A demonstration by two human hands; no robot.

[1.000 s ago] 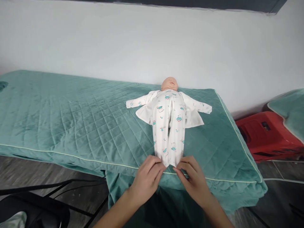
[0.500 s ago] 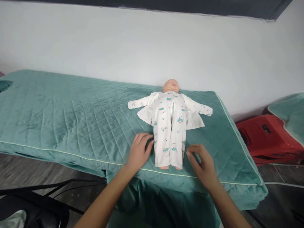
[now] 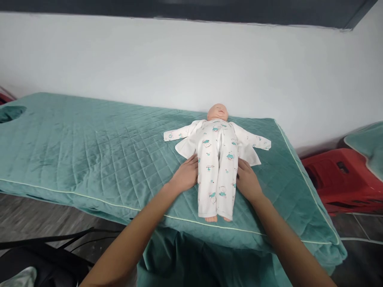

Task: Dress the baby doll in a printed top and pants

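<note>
A baby doll lies on its back, head toward the wall. It has on a white open-sided jacket, sleeves spread wide, and white printed trousers reaching up to the chest. My left hand grips the left edge of the trousers at thigh height, its fingertips partly hidden by the cloth. Opposite it, my right hand is curled against the right edge, fingertips also tucked out of sight. Below the trouser cuffs the doll's toes stick out.
A green quilted cover spreads over the long bed, which stands against a white wall. A red plastic stool is off the right end. Black straps and a dark bag are at lower left.
Both hands have moved forward along the doll's legs, from beside the shins to the thighs, and now touch the trousers. The view has shifted slightly.
</note>
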